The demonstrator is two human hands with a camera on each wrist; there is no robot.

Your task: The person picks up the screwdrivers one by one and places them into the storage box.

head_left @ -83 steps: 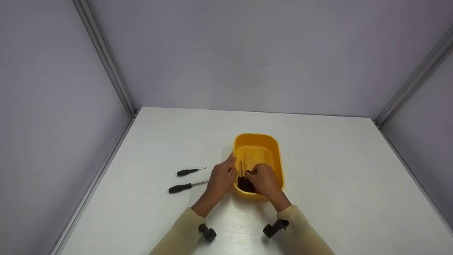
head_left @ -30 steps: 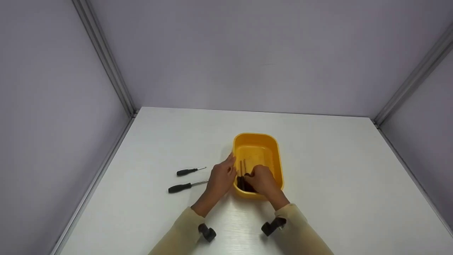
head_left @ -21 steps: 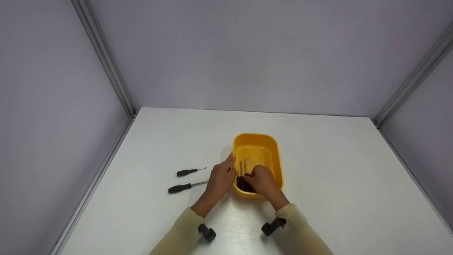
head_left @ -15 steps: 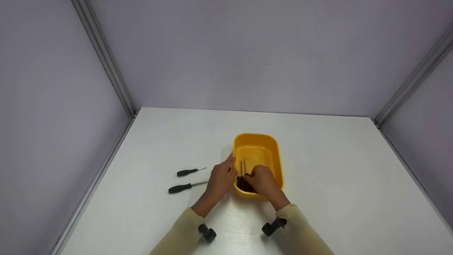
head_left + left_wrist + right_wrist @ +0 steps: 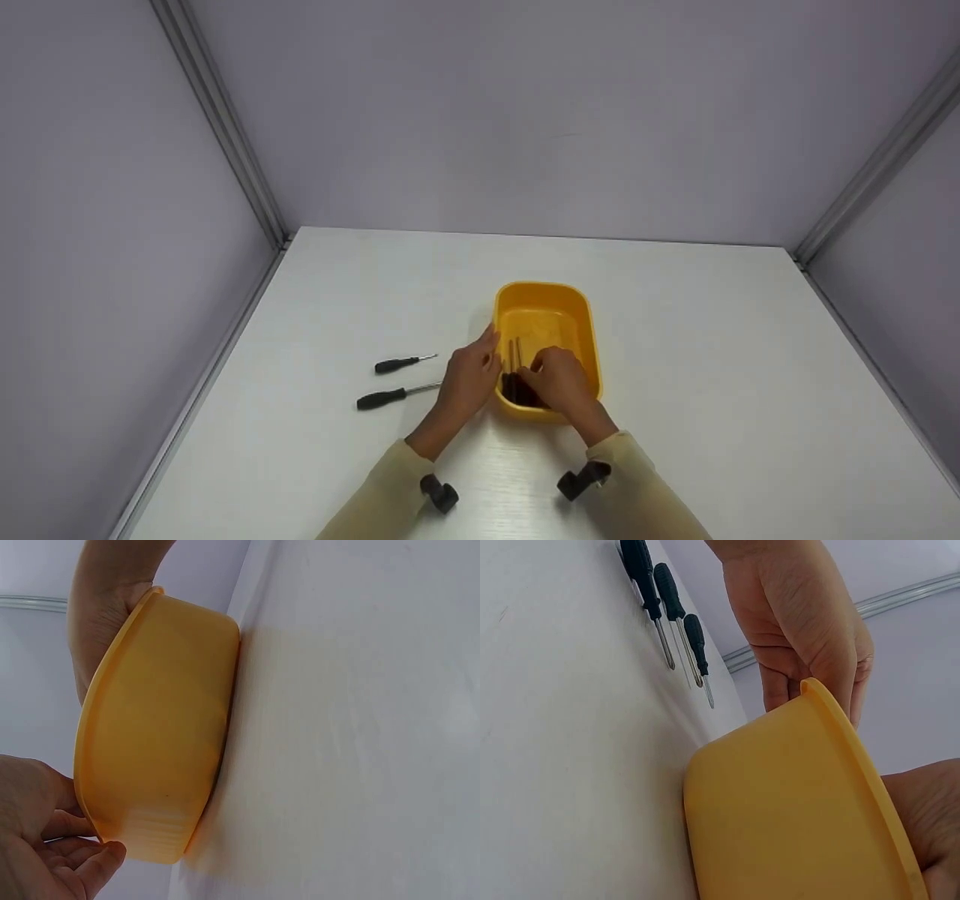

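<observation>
A yellow plastic tub [image 5: 581,330] stands mid-table with several dark-handled screwdrivers [image 5: 512,384] lying in its near end. My right hand [image 5: 559,379] reaches into the tub, its fingers curled down onto those handles; the fingertips are hidden. My left hand [image 5: 469,375] rests with straight fingers against the tub's left outer wall. The left wrist view shows the tub [image 5: 150,735] from outside, with my left hand [image 5: 45,859] at its near corner. The right wrist view shows the tub [image 5: 795,810], my left hand [image 5: 802,622] behind its rim and my right hand [image 5: 934,829] inside.
Two black-handled screwdrivers [image 5: 403,363] [image 5: 390,395] lie on the white table [image 5: 712,360] left of the tub, shafts pointing right; they also show in the right wrist view [image 5: 667,600]. Grey walls enclose the table on three sides.
My right hand has shifted slightly inside the tub. The left hand, the tub and the two loose screwdrivers have stayed where they were.
</observation>
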